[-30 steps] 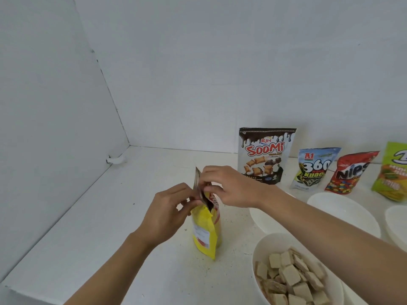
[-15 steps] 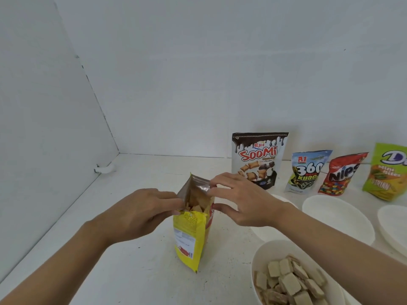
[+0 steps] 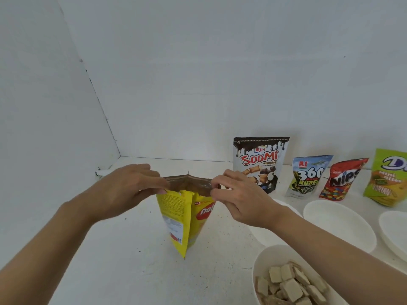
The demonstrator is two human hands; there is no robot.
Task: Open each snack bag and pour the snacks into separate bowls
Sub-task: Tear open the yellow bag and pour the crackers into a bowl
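Note:
A yellow snack bag (image 3: 185, 219) stands on the white table in the middle of the view, its top torn open and spread wide so the brown foil inside shows. My left hand (image 3: 130, 190) pinches the left side of the mouth. My right hand (image 3: 237, 199) pinches the right side. A white bowl (image 3: 262, 260) at the lower right holds several pale square wafers (image 3: 288, 285). Empty white bowls lie to the right: one (image 3: 339, 225) beyond my right forearm, another (image 3: 394, 230) at the frame's edge, a third (image 3: 286, 208) mostly hidden behind my right wrist.
Against the back wall stand sealed bags: a Soomi bag (image 3: 259, 164), a 360 bag (image 3: 308, 175), a red Nips bag (image 3: 341, 179) and a green bag (image 3: 389, 177). A small white object (image 3: 102, 171) lies in the left corner. White walls close the left and back.
My hands have moved apart, pulling the bag's mouth from a narrow seam to a wide opening. The view has shifted slightly.

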